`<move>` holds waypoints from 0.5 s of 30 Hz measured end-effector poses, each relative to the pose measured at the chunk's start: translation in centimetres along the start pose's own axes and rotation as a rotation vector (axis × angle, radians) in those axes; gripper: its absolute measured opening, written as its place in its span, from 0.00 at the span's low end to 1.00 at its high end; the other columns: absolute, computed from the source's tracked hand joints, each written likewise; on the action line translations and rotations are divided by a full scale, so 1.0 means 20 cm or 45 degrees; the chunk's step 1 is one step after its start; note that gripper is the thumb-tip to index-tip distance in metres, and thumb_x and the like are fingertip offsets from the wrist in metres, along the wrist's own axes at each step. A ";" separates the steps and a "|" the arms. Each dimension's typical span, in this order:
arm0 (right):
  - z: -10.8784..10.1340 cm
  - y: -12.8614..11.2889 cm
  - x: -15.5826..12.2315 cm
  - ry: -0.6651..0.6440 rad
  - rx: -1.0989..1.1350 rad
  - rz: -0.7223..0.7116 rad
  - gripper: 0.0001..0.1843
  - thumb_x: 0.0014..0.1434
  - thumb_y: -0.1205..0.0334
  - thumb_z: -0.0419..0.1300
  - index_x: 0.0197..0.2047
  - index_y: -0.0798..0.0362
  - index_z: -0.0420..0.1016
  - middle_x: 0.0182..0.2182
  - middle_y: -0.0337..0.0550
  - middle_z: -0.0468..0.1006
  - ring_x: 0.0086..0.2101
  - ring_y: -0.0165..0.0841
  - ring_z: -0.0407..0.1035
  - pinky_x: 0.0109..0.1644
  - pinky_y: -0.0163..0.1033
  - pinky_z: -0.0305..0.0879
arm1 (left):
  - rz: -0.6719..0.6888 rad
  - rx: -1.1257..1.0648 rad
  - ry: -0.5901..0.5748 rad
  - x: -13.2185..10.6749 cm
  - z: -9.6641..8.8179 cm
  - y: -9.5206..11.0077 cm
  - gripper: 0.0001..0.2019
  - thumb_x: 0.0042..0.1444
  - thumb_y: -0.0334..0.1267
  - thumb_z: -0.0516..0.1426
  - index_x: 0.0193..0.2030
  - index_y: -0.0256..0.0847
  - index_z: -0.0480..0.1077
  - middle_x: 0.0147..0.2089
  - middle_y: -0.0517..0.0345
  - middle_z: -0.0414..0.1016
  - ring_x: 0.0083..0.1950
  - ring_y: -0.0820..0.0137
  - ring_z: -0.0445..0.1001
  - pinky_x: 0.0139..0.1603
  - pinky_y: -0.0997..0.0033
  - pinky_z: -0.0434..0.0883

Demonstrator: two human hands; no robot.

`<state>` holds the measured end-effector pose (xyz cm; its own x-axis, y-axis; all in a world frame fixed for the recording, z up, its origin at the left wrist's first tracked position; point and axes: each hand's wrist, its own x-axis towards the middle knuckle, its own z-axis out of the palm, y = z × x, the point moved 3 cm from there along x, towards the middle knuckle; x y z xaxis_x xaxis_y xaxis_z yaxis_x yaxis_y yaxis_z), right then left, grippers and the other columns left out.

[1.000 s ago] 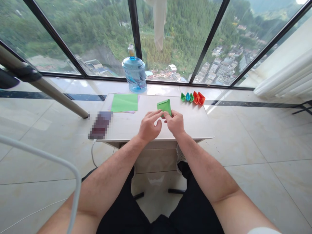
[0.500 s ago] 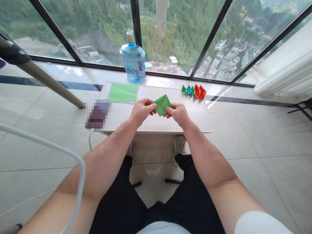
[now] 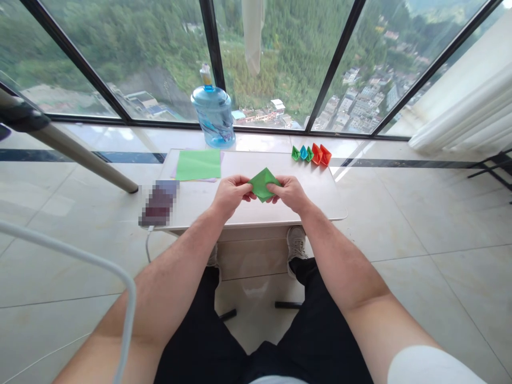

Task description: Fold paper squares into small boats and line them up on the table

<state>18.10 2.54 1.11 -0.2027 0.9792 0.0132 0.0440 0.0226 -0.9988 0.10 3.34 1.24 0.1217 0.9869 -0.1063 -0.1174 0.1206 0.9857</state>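
A small piece of folded green paper (image 3: 264,183), diamond-shaped from above, is held over the table between my two hands. My left hand (image 3: 233,194) pinches its left corner between thumb and fingers. On the opposite corner my right hand (image 3: 291,193) is closed, its thumb lying on top of the paper and its fingers underneath. A stack of paper sheets (image 3: 199,165), green on top with a purplish edge showing below, lies to the left on the white table (image 3: 248,213). Several small folded paper boats (image 3: 310,153) in green, blue and orange-red stand in a row at the back right.
A blue water jug (image 3: 214,117) stands behind the table by the window. At the table's left edge lies a pixelated device (image 3: 159,204) with a white cable. A pale pole (image 3: 92,154) slants in from the left, and a white tube (image 3: 100,258) curves across the lower left.
The green paper has turned slightly and now points more squarely away from me, still in both hands. My view has tilted a little, so the table appears lower.
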 end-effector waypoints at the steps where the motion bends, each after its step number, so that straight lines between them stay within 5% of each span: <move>1: 0.00 0.00 0.00 -0.036 0.022 0.022 0.19 0.50 0.47 0.70 0.33 0.57 0.80 0.23 0.43 0.81 0.23 0.33 0.76 0.24 0.34 0.69 | -0.001 -0.006 0.024 0.00 -0.01 0.00 0.08 0.39 0.35 0.64 0.28 0.36 0.74 0.21 0.55 0.75 0.22 0.70 0.74 0.24 0.73 0.67; 15: -0.05 -0.01 -0.02 -0.111 0.315 0.074 0.24 0.46 0.48 0.75 0.44 0.54 0.84 0.32 0.46 0.86 0.31 0.38 0.81 0.35 0.40 0.78 | -0.045 -0.200 -0.026 -0.01 -0.03 0.00 0.13 0.40 0.37 0.68 0.34 0.35 0.78 0.24 0.54 0.79 0.25 0.69 0.77 0.26 0.74 0.68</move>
<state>19.24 2.41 1.26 -0.2908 0.9560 -0.0379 -0.1806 -0.0938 -0.9791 -0.60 3.23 1.24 0.1479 0.9796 -0.1360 -0.2652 0.1718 0.9488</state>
